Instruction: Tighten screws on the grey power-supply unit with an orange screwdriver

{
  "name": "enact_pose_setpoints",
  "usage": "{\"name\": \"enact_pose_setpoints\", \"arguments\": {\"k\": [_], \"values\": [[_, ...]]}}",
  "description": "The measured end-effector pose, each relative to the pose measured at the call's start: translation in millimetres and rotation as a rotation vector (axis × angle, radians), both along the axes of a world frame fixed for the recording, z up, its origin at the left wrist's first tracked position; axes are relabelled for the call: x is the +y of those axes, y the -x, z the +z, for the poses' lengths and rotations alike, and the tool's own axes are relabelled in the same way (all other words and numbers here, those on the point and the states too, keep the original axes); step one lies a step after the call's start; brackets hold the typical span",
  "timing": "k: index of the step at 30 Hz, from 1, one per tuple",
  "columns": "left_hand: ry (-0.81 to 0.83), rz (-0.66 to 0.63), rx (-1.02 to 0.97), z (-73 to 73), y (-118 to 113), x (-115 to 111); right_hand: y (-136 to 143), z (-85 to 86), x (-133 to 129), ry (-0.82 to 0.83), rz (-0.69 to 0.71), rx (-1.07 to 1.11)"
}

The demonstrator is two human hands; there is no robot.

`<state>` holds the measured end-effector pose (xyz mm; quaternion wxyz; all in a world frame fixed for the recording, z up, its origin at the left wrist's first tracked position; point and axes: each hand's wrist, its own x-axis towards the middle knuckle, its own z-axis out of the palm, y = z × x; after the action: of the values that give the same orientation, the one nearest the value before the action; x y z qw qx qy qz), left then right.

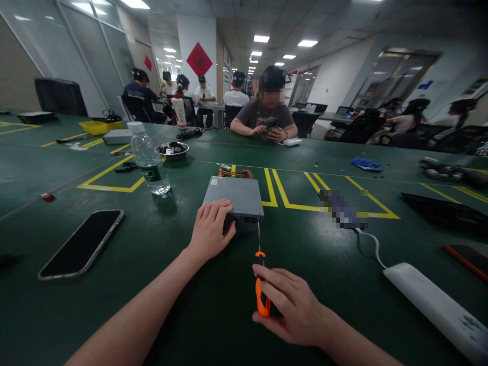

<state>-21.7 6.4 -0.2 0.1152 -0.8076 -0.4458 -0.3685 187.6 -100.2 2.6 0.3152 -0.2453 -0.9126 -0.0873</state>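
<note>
A grey metal computer power supply (238,195) lies flat on the green table, with a bundle of coloured wires (240,173) at its far side. My left hand (213,229) grips its near left corner, fingers on top and thumb against the near face. My right hand (290,305) holds an orange and black screwdriver (262,295) by its handle. The screwdriver's thin shaft points away from me, and its tip meets the near right corner of the power supply. Whether the tip sits in a screw is too small to tell.
A water bottle (150,162) and a phone (82,244) are to the left. Behind the bottle stands a metal bowl (173,151) of small parts. On the right lie a cabled phone (343,211) and a white power strip (434,305). A person (265,112) sits opposite.
</note>
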Motion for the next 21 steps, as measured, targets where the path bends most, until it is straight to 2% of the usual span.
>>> {"name": "enact_pose_setpoints", "arguments": {"k": [4, 8, 11, 17, 21], "values": [[-0.005, 0.005, 0.002, -0.4, -0.1, 0.3, 2.2, 4.9, -0.6, 0.019, -0.006, -0.071], [-0.008, 0.013, -0.013, -1.1, -0.8, 1.0, 4.0, 0.1, 1.8, -0.059, 0.023, 0.011], [-0.004, 0.017, -0.018, -1.1, -1.1, 1.3, 3.4, -2.1, 1.8, -0.043, 0.01, 0.057], [-0.009, 0.022, -0.022, -1.4, -1.3, 1.7, 5.2, 3.7, -1.3, 0.019, -0.032, -0.09], [-0.011, 0.03, -0.025, -1.9, -1.9, 2.0, 7.7, -1.7, 0.5, -0.044, -0.017, -0.028]]}}
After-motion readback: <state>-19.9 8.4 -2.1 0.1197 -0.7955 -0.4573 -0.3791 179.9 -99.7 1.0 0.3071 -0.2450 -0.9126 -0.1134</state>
